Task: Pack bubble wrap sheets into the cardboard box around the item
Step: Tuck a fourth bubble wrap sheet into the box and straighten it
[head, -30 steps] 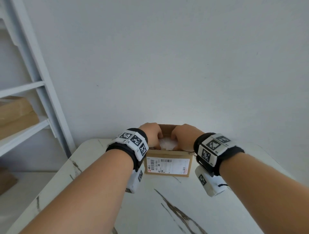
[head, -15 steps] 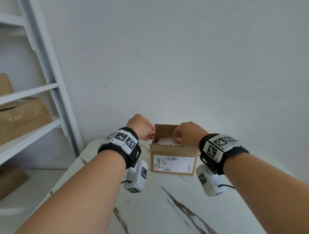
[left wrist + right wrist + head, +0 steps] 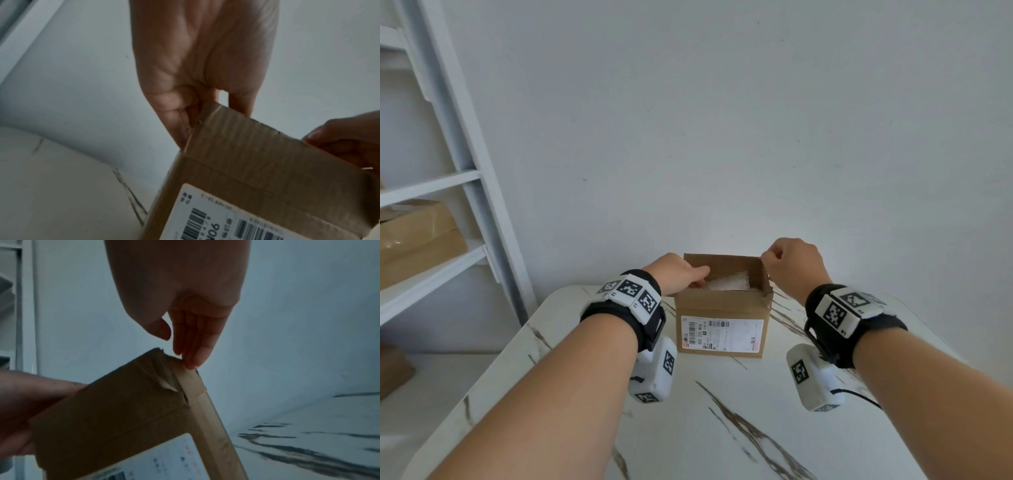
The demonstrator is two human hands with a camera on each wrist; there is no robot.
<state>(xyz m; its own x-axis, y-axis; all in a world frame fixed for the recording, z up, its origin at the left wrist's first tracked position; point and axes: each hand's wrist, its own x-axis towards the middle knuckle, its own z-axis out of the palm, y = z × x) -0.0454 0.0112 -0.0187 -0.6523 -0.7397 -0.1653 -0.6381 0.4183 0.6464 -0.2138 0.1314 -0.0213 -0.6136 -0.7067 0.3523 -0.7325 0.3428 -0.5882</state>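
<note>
Left hand [image 3: 677, 274] pinched the cardboard box's [image 3: 723, 337] left flap; right hand [image 3: 792, 263] pinched its right flap [image 3: 764, 275], with bubble wrap [image 3: 729, 284] inside.

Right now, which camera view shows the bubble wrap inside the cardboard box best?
The head view: it looks down into the open cardboard box, where the white bubble wrap fills the inside. The left wrist view and the right wrist view see only the box's outer walls from below, so the wrap is hidden there.

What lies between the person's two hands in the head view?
The open cardboard box, with white bubble wrap inside, sits between left hand and right hand, per the head view.
</note>
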